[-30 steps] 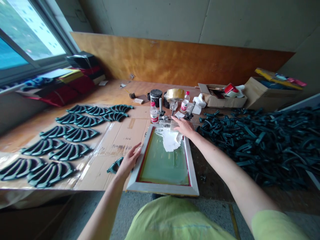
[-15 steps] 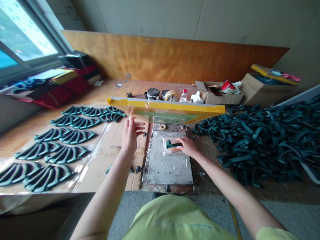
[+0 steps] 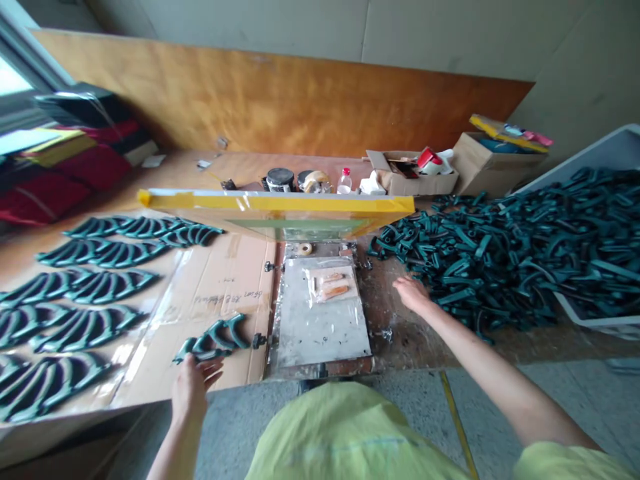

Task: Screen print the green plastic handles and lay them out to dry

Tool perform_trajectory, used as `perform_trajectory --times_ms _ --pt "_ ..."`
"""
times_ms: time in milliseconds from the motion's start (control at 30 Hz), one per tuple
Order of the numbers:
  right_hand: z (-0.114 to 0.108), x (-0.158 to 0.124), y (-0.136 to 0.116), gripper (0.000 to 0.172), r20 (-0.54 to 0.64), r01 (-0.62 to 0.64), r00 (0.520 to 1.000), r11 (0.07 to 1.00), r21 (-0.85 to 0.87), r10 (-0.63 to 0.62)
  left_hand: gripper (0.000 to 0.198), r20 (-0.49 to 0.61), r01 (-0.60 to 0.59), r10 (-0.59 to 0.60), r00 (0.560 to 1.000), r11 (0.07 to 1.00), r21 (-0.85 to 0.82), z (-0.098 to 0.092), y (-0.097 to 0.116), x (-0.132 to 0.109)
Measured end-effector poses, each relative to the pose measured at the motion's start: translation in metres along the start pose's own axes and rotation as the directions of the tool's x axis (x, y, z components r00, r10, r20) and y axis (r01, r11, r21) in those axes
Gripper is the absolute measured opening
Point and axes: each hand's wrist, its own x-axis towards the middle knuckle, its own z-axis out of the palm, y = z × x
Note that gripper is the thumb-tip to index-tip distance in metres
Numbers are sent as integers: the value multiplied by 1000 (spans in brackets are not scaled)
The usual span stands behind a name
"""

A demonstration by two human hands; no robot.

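Head view, left hand: the left hand [image 3: 193, 387] is placed at the front edge of the worktop [image 3: 400, 343], fingers partly spread; whether a part is gripped cannot be told.
Short row of green parts [image 3: 220, 338]: laid on the cardboard sheet [image 3: 237, 267] near its front right corner, just beyond the left hand; the row is slanted from front left to back right, and its left end is met or nearly met by the fingertips.
Right hand: the right hand [image 3: 414, 295] is held with fingers curled; whether anything is enclosed cannot be told.
Loose heap of green parts [image 3: 480, 260]: spread toward the worktop's right edge, beside and beyond the right hand, the nearer one; no common long axis is shown.
Metal plate [image 3: 300, 330]: set between the hands, clear of both.
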Motion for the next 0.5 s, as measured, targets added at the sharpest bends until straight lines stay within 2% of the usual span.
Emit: perform_trajectory --times_ms 67,133,200,267,333,367,400,467,500 --pt "7 -4 47 33 41 -56 998 998 -31 57 36 -107 46 -31 994 989 142 -23 -11 13" --pt "19 -6 78 28 82 -83 993 995 -55 87 37 -114 75 -50 992 970 230 -31 -20 17" --pt "31 -2 96 26 107 -123 986 991 -58 129 39 -83 66 -43 996 954 293 -30 -24 17" --pt "37 9 100 25 89 -120 989 993 19 118 41 -51 44 -27 998 929 369 -30 -21 18" --pt "34 23 85 29 -15 -31 999 982 184 34 39 -30 26 -14 999 897 442 -33 -10 17" --pt "29 30 70 31 -111 48 994 960 277 -18 38 -22 14 -5 1000 882 472 -34 -2 16" --pt "22 37 50 32 -228 145 972 923 356 -64 36 -13 -3 11 1000 870 493 -35 8 14" --pt "7 47 -1 32 -460 341 881 827 448 -114 34 19 -73 74 997 865 496 -28 33 8" --pt "1 50 -28 31 -535 418 835 780 466 -129 35 45 -128 121 992 870 476 -21 47 4"
